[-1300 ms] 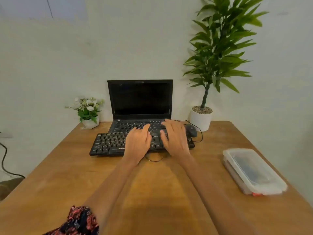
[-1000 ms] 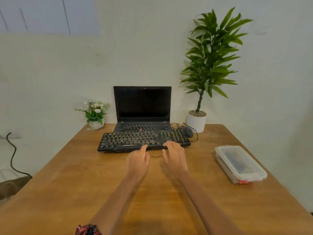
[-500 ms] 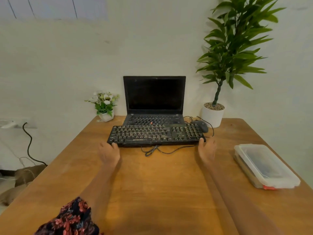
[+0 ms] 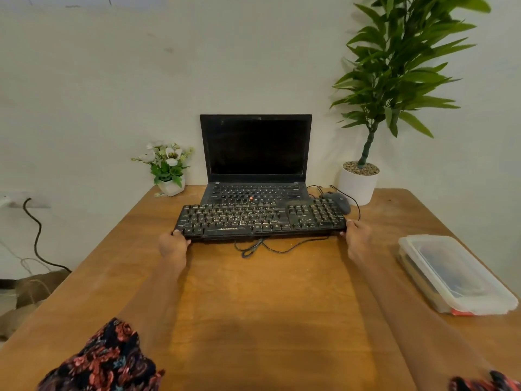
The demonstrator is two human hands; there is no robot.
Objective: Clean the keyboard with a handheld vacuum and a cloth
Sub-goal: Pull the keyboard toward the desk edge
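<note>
1. Dusty black wired keyboard (image 4: 260, 220) lay toward the far edge of the brown wooden table (image 4: 267, 306), its far rim just in front of, maybe overlapping, the base of the open black laptop (image 4: 255, 153). Which of the two could not be told.
2. Long axis ran left-right, parallel to the table's near edge, straight ahead of the person.
3. Left hand (image 4: 173, 246) gripped the keyboard's left end, fingers curled at the near-left corner.
4. Right hand (image 4: 356, 238) held the right end, thumb on the side rim; its other fingers were hidden underneath.
5. Both hands sat about equally near, one per short end, so judged a two-hand lift or pull toward the near edge.
6. Black cable (image 4: 253, 246) looped on the table just in front of the keyboard; it could drag.
7. Lidded translucent plastic box (image 4: 451, 275) sat at the right edge, well apart; no vacuum or cloth visible, contents unclear.
8. Black mouse (image 4: 338, 201) sat just beyond the keyboard's right end.
</note>
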